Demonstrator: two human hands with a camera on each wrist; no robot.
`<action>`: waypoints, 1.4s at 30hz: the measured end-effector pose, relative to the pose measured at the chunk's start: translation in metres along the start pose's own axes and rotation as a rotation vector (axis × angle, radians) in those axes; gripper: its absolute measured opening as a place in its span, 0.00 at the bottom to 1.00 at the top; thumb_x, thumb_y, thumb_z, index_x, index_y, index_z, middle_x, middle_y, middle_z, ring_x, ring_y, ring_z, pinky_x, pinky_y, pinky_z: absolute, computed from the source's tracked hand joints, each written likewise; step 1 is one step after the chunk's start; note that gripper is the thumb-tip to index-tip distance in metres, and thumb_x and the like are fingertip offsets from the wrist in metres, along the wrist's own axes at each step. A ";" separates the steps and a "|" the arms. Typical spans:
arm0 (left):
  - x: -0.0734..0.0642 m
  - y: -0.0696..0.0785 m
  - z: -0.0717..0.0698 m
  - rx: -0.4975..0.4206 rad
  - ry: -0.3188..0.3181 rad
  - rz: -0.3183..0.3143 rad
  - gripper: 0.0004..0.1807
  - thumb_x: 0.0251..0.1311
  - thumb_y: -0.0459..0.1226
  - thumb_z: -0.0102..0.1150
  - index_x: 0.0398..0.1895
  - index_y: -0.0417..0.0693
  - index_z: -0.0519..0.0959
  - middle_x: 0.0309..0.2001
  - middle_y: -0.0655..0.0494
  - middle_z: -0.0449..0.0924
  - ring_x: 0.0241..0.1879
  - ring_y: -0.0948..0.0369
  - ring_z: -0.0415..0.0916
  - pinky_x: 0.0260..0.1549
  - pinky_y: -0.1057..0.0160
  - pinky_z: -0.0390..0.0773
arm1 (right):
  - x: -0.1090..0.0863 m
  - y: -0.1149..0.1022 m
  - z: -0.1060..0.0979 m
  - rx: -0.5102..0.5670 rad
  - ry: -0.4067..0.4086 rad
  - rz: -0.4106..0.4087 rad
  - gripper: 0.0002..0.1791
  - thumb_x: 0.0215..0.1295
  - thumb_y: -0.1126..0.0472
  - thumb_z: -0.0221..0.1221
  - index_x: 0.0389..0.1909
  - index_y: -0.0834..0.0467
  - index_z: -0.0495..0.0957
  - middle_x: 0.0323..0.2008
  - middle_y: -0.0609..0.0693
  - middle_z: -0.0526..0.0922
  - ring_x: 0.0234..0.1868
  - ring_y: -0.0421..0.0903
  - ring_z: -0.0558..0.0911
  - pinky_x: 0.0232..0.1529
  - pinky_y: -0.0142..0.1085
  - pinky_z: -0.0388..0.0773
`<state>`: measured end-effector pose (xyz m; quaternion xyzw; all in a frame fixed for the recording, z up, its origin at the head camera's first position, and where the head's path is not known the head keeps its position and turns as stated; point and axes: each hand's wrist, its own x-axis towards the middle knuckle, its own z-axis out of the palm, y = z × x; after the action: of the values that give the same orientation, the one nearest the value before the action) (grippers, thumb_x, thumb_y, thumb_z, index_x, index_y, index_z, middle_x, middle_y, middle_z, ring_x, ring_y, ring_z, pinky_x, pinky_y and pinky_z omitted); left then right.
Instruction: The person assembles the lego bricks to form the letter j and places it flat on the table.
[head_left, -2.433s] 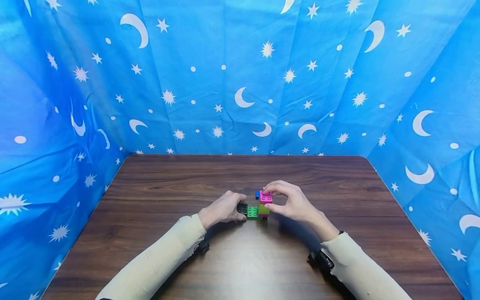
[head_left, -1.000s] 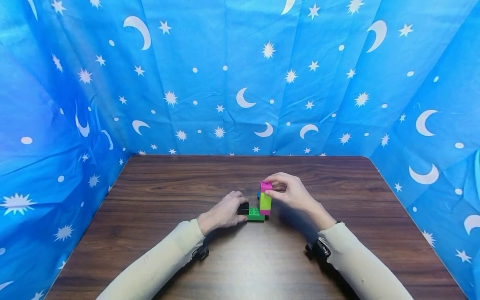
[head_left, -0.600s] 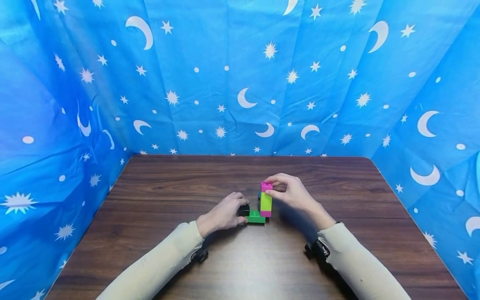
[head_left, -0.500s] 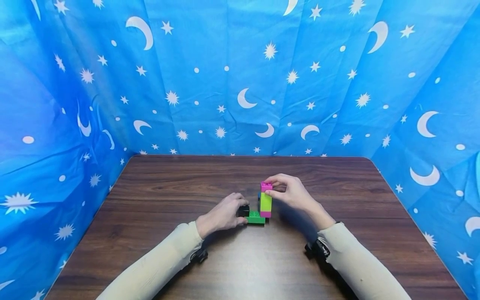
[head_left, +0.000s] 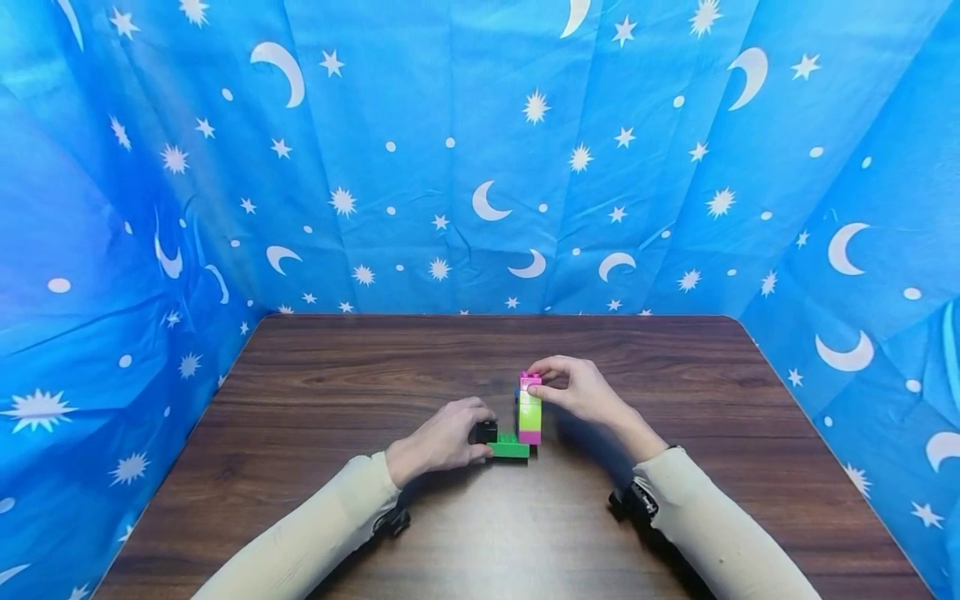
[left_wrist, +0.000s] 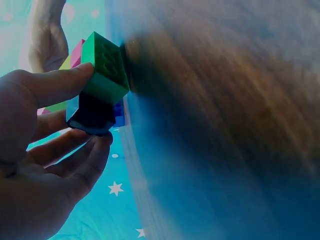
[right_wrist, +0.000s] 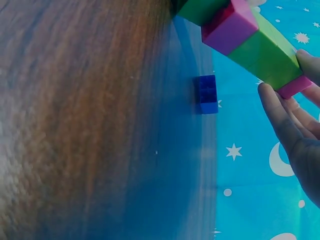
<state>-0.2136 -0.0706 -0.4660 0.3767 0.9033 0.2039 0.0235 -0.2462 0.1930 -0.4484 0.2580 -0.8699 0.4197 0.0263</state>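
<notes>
Both hands hold one build of toy bricks near the table's middle. At its left end, my left hand grips a black brick, its thumb against the green brick. From the green brick's right end rises a tower: pink below, a lime green brick in the middle, a pink brick on top. My right hand pinches that top pink brick between thumb and fingers. Round hollows show on the green brick's table-facing side in the left wrist view. A blue brick sits apart behind the tower.
A dark wood table spreads around the hands. Blue cloth with white moons and stars hangs behind it and at both sides. Each wrist wears a black camera.
Since the earliest frame, the bricks have tilted so their near sides show more and the tower looks taller. My right hand rose with its top, then sank slightly. The blue brick stayed behind.
</notes>
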 end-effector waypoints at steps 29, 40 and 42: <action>-0.012 0.016 -0.002 0.040 -0.114 0.021 0.26 0.52 0.50 0.70 0.52 0.46 0.82 0.44 0.57 0.81 0.43 0.62 0.77 0.48 0.62 0.77 | -0.002 0.000 0.005 -0.081 -0.143 0.055 0.12 0.63 0.54 0.65 0.44 0.55 0.83 0.36 0.45 0.86 0.36 0.40 0.83 0.39 0.33 0.79; -0.016 0.021 -0.003 0.039 -0.139 0.052 0.21 0.54 0.48 0.69 0.47 0.46 0.83 0.38 0.57 0.80 0.34 0.66 0.73 0.37 0.67 0.76 | -0.003 0.002 0.009 -0.115 -0.193 0.059 0.12 0.64 0.53 0.64 0.44 0.54 0.84 0.36 0.44 0.86 0.34 0.38 0.80 0.34 0.32 0.76; -0.018 0.022 -0.003 0.035 -0.147 0.053 0.19 0.55 0.48 0.69 0.44 0.46 0.83 0.36 0.58 0.79 0.32 0.67 0.71 0.33 0.69 0.74 | -0.003 0.002 0.010 -0.117 -0.206 0.058 0.12 0.63 0.52 0.64 0.44 0.54 0.84 0.36 0.43 0.86 0.34 0.38 0.80 0.35 0.32 0.76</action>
<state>-0.1871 -0.0701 -0.4571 0.4146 0.8924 0.1604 0.0780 -0.2429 0.1885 -0.4571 0.2725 -0.8980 0.3402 -0.0604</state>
